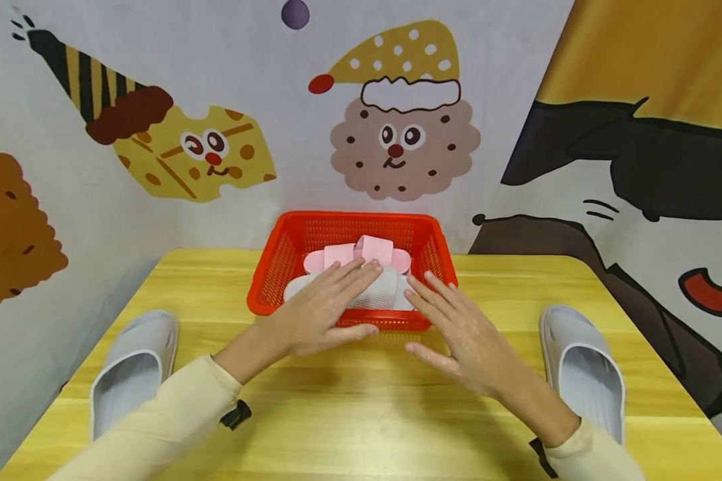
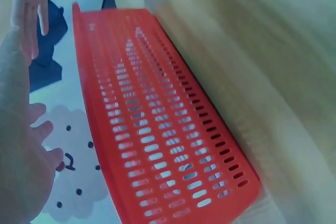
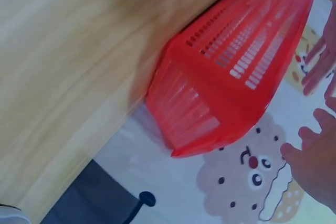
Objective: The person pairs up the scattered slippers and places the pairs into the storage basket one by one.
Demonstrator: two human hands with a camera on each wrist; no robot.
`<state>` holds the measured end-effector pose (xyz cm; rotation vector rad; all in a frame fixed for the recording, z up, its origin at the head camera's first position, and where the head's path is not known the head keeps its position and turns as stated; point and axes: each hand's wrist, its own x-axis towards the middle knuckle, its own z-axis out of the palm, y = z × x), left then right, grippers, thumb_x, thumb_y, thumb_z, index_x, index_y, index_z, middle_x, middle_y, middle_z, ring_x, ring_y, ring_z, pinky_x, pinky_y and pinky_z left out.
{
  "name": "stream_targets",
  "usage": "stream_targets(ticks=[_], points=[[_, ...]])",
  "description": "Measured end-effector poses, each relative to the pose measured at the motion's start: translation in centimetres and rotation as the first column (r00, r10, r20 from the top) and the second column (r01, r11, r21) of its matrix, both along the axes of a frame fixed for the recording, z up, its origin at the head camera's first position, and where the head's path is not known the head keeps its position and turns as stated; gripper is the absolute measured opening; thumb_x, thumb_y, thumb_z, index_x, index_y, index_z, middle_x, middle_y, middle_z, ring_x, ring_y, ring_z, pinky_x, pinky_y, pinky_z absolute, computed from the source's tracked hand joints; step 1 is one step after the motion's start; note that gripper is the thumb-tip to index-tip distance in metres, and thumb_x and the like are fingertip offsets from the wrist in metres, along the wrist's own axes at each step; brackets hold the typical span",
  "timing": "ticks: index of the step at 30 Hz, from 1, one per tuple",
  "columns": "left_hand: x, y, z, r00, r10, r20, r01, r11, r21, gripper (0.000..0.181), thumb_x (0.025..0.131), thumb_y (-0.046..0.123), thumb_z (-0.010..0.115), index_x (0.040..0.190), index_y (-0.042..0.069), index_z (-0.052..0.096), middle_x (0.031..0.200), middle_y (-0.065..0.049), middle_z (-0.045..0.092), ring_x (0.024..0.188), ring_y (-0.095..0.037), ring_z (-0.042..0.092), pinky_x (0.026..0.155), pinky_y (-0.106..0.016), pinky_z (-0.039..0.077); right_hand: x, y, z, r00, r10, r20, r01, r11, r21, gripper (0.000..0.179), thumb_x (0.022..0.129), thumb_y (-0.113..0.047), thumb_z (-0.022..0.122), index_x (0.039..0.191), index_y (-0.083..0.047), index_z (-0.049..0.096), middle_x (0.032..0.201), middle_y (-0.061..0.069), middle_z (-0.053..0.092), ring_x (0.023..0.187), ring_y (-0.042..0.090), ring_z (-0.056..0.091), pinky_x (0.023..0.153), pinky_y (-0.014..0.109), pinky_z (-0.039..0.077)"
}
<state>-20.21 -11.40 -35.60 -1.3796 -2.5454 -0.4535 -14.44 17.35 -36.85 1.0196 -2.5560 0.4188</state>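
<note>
Both hands hover in front of a red plastic basket point(image 1: 343, 321) at the back of the table. My left hand point(image 1: 321, 310) has its fingers extended over the basket's front rim, thumb pointing inward. Opposite it, my right hand point(image 1: 466, 334) also has straight, spread fingers near the basket's right front corner. Neither holds anything. Inside the basket lie a pair of pink slippers point(image 1: 373, 249) behind white or pale grey slippers point(image 1: 378, 294), partly hidden by the left hand. In the left wrist view, the basket's slotted wall point(image 2: 157, 129) shows pale footwear through its holes.
A grey clog point(image 1: 135, 361) stands on the table's left side, partly behind the left sleeve. Another grey clog point(image 1: 583, 367) stands on the right, beside the right forearm. Behind the wooden table point(image 1: 361, 414) hangs a cartoon-printed cloth point(image 1: 301, 167).
</note>
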Motion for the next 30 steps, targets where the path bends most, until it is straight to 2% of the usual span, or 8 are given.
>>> stream_targets(ticks=[4, 9, 11, 15, 18, 24, 27, 30], points=[[1.4, -0.1, -0.3, 0.999, -0.006, -0.044, 0.005, 1.0, -0.028, 0.088, 0.1, 0.07, 0.033, 0.163, 0.011, 0.018, 0.168, -0.006, 0.017, 0.154, -0.026, 0.008, 0.12, -0.053, 0.013, 0.9, 0.0, -0.2, 0.998, 0.055, 0.023, -0.056, 0.998, 0.039, 0.076, 0.099, -0.057, 0.053, 0.16, -0.016, 0.033, 0.167, -0.002, 0.022, 0.153, 0.028, 0.015, 0.12, 0.051, 0.018], [2.9, -0.7, -0.7, 0.995, 0.03, -0.093, -0.039, 0.995, -0.092, 0.092, 0.097, 0.07, 0.041, 0.164, 0.013, 0.014, 0.169, -0.003, 0.005, 0.154, -0.024, -0.003, 0.119, -0.055, 0.013, 1.5, 0.3, -0.5, 0.996, 0.086, 0.035, -0.087, 0.995, 0.052, 0.075, 0.099, -0.056, 0.054, 0.159, -0.015, 0.036, 0.166, -0.001, 0.025, 0.152, 0.029, 0.016, 0.12, 0.05, 0.018], [3.4, -1.0, -0.9, 0.994, 0.041, -0.104, -0.052, 0.993, -0.107, 0.093, 0.096, 0.068, 0.046, 0.164, 0.013, 0.013, 0.169, -0.006, 0.006, 0.154, -0.025, -0.003, 0.119, -0.056, 0.013, 1.7, 0.5, -0.6, 0.995, 0.088, 0.038, -0.09, 0.994, 0.057, 0.075, 0.099, -0.055, 0.056, 0.16, -0.016, 0.035, 0.166, 0.0, 0.025, 0.152, 0.029, 0.016, 0.12, 0.049, 0.018], [4.1, -1.8, -1.2, 0.992, 0.07, -0.101, -0.081, 0.991, -0.103, 0.092, 0.098, 0.071, 0.037, 0.163, 0.01, 0.017, 0.169, -0.008, 0.009, 0.154, -0.026, -0.001, 0.119, -0.055, 0.014, 2.0, 1.1, -0.7, 0.995, 0.088, 0.039, -0.091, 0.994, 0.064, 0.077, 0.098, -0.053, 0.058, 0.161, -0.017, 0.032, 0.166, 0.0, 0.026, 0.152, 0.029, 0.016, 0.121, 0.048, 0.015], [4.8, -2.5, -1.3, 0.992, 0.084, -0.089, -0.092, 0.992, -0.087, 0.092, 0.098, 0.073, 0.033, 0.163, 0.01, 0.017, 0.169, -0.006, 0.008, 0.154, -0.027, 0.0, 0.119, -0.056, 0.014, 2.3, 1.5, -0.8, 0.996, 0.081, 0.038, -0.083, 0.994, 0.07, 0.077, 0.098, -0.053, 0.059, 0.16, -0.017, 0.034, 0.165, 0.0, 0.027, 0.153, 0.028, 0.016, 0.12, 0.05, 0.016], [6.2, -3.6, -1.4, 0.989, 0.104, -0.108, -0.115, 0.989, -0.091, 0.091, 0.097, 0.072, 0.04, 0.162, 0.01, 0.025, 0.169, -0.003, 0.008, 0.154, -0.028, 0.002, 0.118, -0.059, 0.015, 2.7, 2.2, -1.1, 0.997, 0.058, 0.058, -0.063, 0.994, 0.091, 0.077, 0.098, -0.055, 0.057, 0.16, -0.015, 0.034, 0.166, 0.0, 0.025, 0.153, 0.028, 0.014, 0.122, 0.046, 0.011], [6.4, -4.4, -1.5, 0.983, 0.139, -0.118, -0.15, 0.984, -0.093, 0.089, 0.097, 0.073, 0.038, 0.161, 0.011, 0.029, 0.169, -0.002, 0.01, 0.154, -0.028, 0.001, 0.119, -0.058, 0.01, 2.8, 2.7, -1.2, 0.998, 0.02, 0.061, -0.026, 0.994, 0.109, 0.076, 0.098, -0.054, 0.057, 0.16, -0.017, 0.034, 0.168, -0.002, 0.02, 0.153, 0.03, 0.015, 0.122, 0.04, 0.005], [6.4, -5.7, -1.7, 0.977, 0.179, -0.114, -0.188, 0.979, -0.075, 0.086, 0.097, 0.072, 0.036, 0.16, 0.014, 0.033, 0.169, -0.002, 0.015, 0.154, -0.029, 0.001, 0.12, -0.057, 0.004, 2.9, 3.5, -1.1, 0.997, -0.042, 0.065, 0.033, 0.991, 0.129, 0.072, 0.098, -0.053, 0.058, 0.159, -0.02, 0.037, 0.168, -0.003, 0.017, 0.152, 0.031, 0.017, 0.122, 0.043, 0.008]])
